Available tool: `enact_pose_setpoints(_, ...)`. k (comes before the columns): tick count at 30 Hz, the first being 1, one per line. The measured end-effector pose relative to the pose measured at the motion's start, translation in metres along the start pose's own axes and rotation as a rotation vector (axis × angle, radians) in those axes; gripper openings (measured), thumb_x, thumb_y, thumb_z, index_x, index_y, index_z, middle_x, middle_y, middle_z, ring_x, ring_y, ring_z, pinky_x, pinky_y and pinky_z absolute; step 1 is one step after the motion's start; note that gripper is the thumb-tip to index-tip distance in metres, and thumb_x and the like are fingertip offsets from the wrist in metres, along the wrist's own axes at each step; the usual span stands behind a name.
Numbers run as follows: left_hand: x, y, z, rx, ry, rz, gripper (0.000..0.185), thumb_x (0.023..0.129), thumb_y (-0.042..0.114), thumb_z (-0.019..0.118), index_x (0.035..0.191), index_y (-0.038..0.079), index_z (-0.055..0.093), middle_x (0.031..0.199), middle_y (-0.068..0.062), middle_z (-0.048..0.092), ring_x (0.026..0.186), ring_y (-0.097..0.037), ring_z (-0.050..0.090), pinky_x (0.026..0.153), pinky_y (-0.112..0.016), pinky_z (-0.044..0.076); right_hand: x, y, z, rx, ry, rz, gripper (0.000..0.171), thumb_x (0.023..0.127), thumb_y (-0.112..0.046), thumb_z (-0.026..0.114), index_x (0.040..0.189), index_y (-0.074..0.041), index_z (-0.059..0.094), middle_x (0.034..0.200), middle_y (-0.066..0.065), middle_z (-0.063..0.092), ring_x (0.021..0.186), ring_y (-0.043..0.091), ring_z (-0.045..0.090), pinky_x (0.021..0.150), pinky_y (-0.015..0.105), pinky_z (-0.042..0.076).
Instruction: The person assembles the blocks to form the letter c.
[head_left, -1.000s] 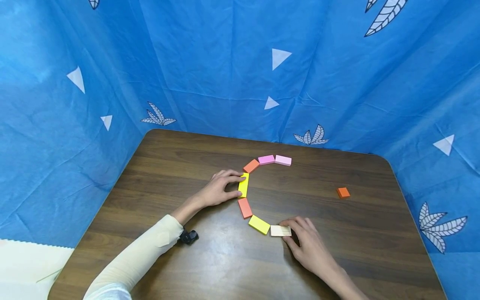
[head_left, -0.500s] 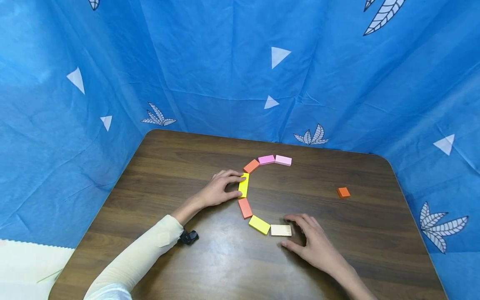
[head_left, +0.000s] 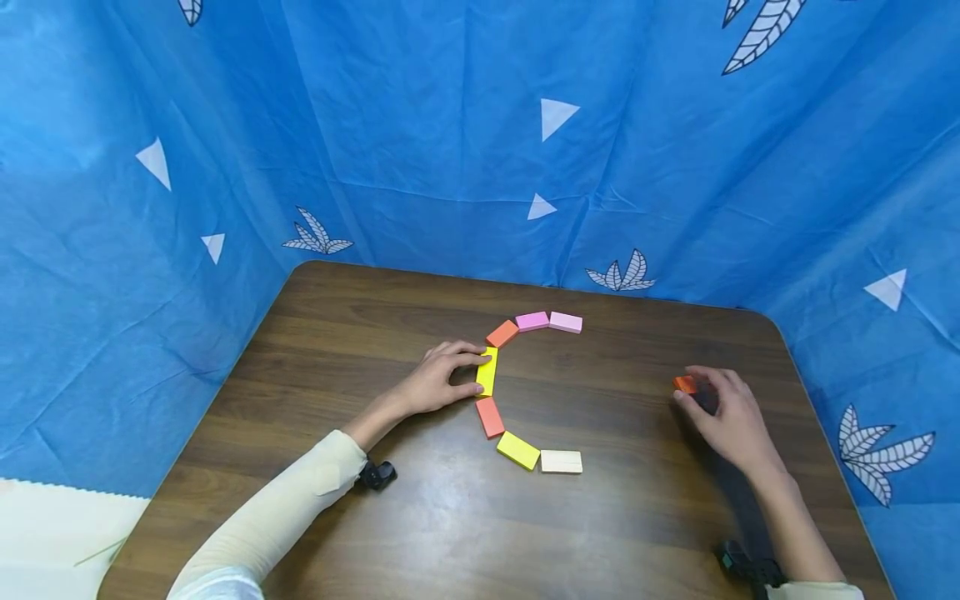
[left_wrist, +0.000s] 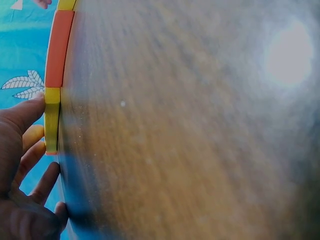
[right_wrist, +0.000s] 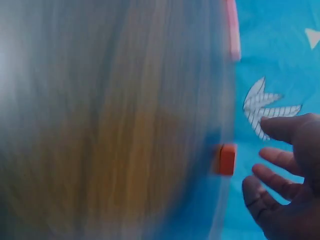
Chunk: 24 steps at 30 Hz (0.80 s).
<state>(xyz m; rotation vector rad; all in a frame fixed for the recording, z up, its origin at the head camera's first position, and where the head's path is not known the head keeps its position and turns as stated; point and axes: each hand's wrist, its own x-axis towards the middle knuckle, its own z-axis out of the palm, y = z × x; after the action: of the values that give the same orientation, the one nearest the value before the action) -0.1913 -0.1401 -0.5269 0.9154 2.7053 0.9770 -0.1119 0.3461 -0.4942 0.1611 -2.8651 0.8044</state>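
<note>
My left hand [head_left: 437, 379] rests on a yellow block [head_left: 487, 372], fingertips near its far end and thumb at its near end. In the left wrist view the thumb and two fingers of the left hand [left_wrist: 22, 145] meet the top side of this yellow block [left_wrist: 52, 120]. To the right, my right hand [head_left: 729, 419] reaches toward a lone small orange block [head_left: 684, 384], thumb and fingers spread, fingertips right at it. In the right wrist view the right hand [right_wrist: 285, 175] is spread, with the orange block [right_wrist: 227, 160] just beyond its fingertips.
The yellow block belongs to a C-shaped row: pale pink [head_left: 566, 322], pink [head_left: 532, 321], orange [head_left: 502, 334], coral [head_left: 490, 417], yellow-green [head_left: 518, 450] and cream [head_left: 561, 462] blocks. All lie on the dark wooden table [head_left: 360, 333]. A blue curtain [head_left: 420, 150] hangs behind.
My right hand has let go of the cream block and moved right and away to the lone orange block. The left hand and the row stay as they were.
</note>
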Motion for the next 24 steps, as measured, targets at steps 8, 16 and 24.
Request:
enact_pose_setpoints(8, 0.001, 0.000, -0.001, -0.002, -0.006, -0.011, 0.056, 0.099, 0.036, 0.080, 0.151, 0.021, 0.065, 0.159, 0.000, 0.058, 0.150, -0.029, 0.049, 0.125, -0.066, 0.031, 0.014, 0.021, -0.002, -0.067, -0.088, 0.038, 0.061, 0.105, -0.032, 0.072, 0.146, 0.009, 0.054, 0.130, 0.035, 0.055, 0.104, 0.047, 0.061, 0.080, 0.062, 0.052)
enact_pose_setpoints(16, 0.002, -0.002, 0.001, 0.000, -0.004, -0.005, 0.056, 0.099, 0.036, 0.080, 0.151, 0.022, 0.065, 0.159, 0.001, 0.058, 0.150, -0.028, 0.050, 0.125, -0.066, 0.031, 0.018, 0.025, 0.004, -0.086, -0.070, 0.036, 0.043, 0.103, -0.024, 0.075, 0.132, 0.006, 0.066, 0.111, 0.027, 0.067, 0.096, 0.039, 0.065, 0.076, 0.046, 0.049)
enact_pose_setpoints(24, 0.000, -0.002, 0.000, 0.008, -0.011, -0.016, 0.057, 0.099, 0.037, 0.080, 0.151, 0.021, 0.065, 0.159, 0.000, 0.059, 0.150, -0.029, 0.050, 0.126, -0.066, 0.031, 0.017, 0.024, 0.011, -0.074, -0.058, 0.037, 0.044, 0.099, -0.018, 0.079, 0.133, 0.006, 0.065, 0.107, 0.025, 0.067, 0.091, 0.035, 0.067, 0.074, 0.036, 0.048)
